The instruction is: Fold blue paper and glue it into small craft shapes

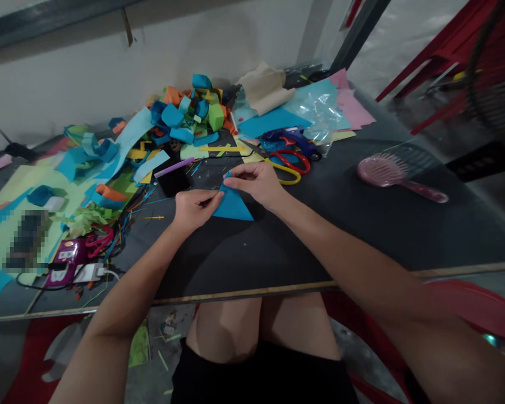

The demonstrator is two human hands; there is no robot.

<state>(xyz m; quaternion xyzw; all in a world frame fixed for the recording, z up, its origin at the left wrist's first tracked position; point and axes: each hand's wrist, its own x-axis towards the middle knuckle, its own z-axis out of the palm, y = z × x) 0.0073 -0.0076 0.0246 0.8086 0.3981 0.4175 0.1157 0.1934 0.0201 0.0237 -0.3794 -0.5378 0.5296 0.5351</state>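
Observation:
A blue sheet of paper (234,206), triangular where it shows, is held just above the dark table. My left hand (196,209) pinches its left edge between thumb and fingers. Near the top corner, my right hand (256,182) pinches the same paper, fingertips close to those of the left. The fingers cover part of the paper's upper edge. Right behind the right hand lie scissors with yellow handles (289,178) and scissors with red handles (297,160). A purple stick (174,167) rests on a black object behind the left hand.
A heap of folded coloured paper pieces (185,115) stands by the wall. A blue glue gun (292,139) and plastic wrap (320,112) lie behind the scissors. On the right is a pink hairbrush (398,175). A purple device (69,258) with cables sits at left near the table edge (244,293).

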